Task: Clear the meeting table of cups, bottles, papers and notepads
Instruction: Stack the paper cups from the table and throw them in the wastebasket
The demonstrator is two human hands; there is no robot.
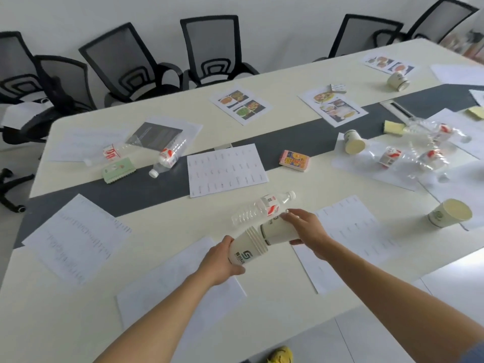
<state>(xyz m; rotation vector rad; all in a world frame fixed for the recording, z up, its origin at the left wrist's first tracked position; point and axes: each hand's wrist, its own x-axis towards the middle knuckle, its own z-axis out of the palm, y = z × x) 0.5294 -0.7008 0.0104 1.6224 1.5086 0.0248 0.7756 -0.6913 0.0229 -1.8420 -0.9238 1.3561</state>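
My left hand grips a stack of white paper cups lying sideways above the table. My right hand holds another paper cup whose base sits in the mouth of the stack. An empty plastic bottle lies on the table just behind the cups. More paper cups stand or lie at the right, the middle right and the far right. Other bottles lie at the left and in a group at the right. Paper sheets and small notepads are spread about.
The long cream table has a dark grey strip down its middle. Black mesh office chairs line the far side and the left end. Yellow sticky notes and a green notepad lie on the table. A yellow shoe shows below the near edge.
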